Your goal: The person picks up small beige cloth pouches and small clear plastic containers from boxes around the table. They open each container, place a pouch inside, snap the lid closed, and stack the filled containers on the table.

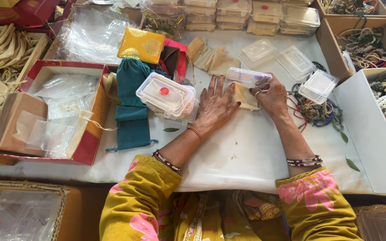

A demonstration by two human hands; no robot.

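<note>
White-covered surface (246, 156), crowded with packing stock: you are pressing your left hand (217, 107) flat, fingers spread, on a beige cloth pouch (245, 96) while your right hand (271, 96) is pinching a clear lidded box (248, 77); keep the pouch pinned steady.

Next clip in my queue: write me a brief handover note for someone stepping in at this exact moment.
Left hand: flat, palm down on the beige cloth pouch, holding nothing.
Right hand: fingers holding a clear lidded plastic box at the pouch's far edge.
Nearby: stacked clear boxes with red dots left of the hands, a teal pouch, loose bead strings on the right.
Done: box is at the pouch.
Left: whether it is inside cannot be told.
</note>
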